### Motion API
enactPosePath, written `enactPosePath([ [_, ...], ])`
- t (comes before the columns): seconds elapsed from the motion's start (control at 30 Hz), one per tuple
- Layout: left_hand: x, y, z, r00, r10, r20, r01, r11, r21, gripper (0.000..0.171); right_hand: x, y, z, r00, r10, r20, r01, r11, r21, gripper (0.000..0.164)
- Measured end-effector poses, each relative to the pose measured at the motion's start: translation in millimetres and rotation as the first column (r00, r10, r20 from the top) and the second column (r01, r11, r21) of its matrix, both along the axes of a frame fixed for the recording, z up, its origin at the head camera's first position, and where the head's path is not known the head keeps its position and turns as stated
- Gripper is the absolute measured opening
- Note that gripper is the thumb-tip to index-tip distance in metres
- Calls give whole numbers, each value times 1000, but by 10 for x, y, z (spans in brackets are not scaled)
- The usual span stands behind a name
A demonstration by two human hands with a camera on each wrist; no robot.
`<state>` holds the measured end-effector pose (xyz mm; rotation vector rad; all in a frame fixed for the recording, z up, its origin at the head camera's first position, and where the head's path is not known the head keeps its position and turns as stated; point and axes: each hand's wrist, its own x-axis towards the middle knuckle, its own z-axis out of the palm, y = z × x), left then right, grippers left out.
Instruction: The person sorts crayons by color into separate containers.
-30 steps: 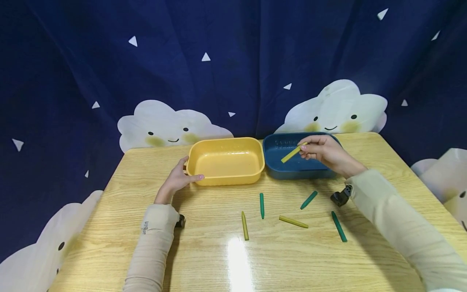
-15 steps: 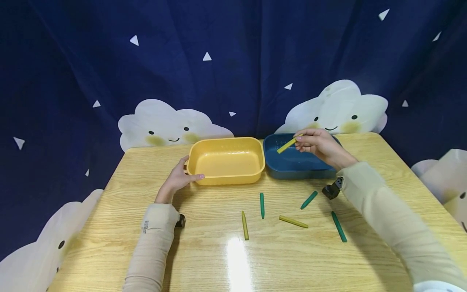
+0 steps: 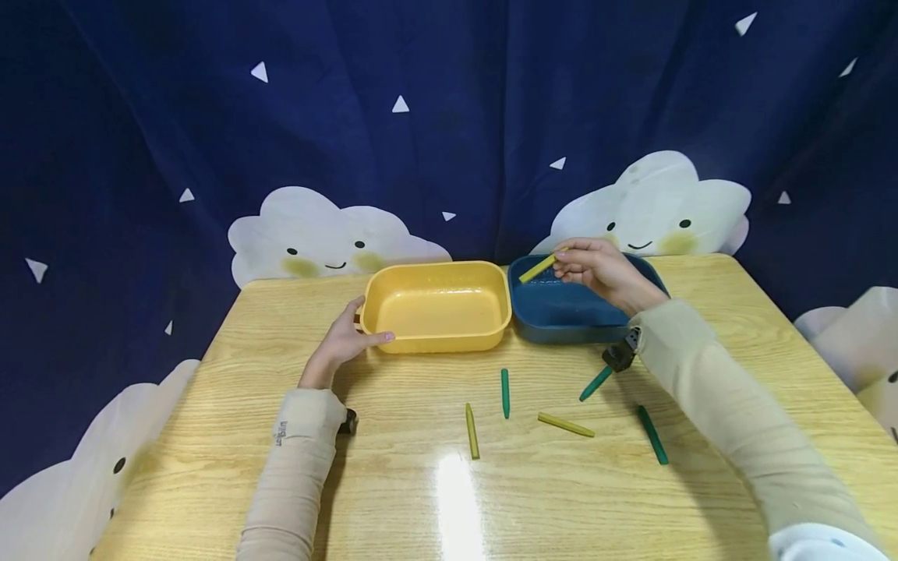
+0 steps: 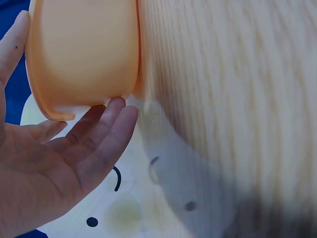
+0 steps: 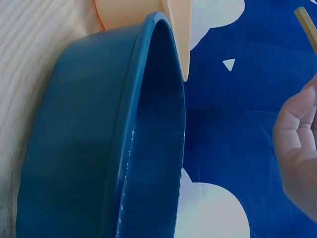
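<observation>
My right hand (image 3: 596, 269) pinches a yellow crayon (image 3: 539, 269) over the blue plastic basin (image 3: 561, 331); its free end points down and left. In the right wrist view that crayon (image 5: 308, 27) shows at the upper right, well above the basin rim (image 5: 148, 54). My left hand (image 3: 344, 339) holds the left end of the yellow basin (image 3: 438, 343), with the thumb along the front rim. Fingertips (image 4: 116, 104) meet that end of the basin (image 4: 84, 54) in the left wrist view. The basins stand side by side, and no crayons show inside the yellow one.
On the wooden table (image 3: 393, 483) lie a green crayon (image 3: 505, 393), another green crayon (image 3: 595, 384) partly behind the right wrist camera (image 3: 620, 354), and a third (image 3: 652, 435). Two yellow crayons (image 3: 472, 431) (image 3: 565, 425) lie among them. A dark blue curtain (image 3: 449, 117) hangs behind.
My right hand has moved left and farther back over the blue basin, carrying the yellow crayon. The left hand stays on the yellow basin.
</observation>
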<state>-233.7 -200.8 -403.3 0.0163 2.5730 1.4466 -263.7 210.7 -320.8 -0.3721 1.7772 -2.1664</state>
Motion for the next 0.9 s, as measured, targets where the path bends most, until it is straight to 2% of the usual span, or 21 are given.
enactPosePath([
  [0.23, -1, -1, 2, 1000, 6, 3, -6, 1000, 6, 103, -82, -106, 4, 999, -21, 39, 22, 1000, -22, 12],
  [0.9, -15, 4, -3, 1000, 9, 12, -9, 1000, 15, 102, -281, -382, 9, 994, -87, 63, 83, 994, 64, 7],
])
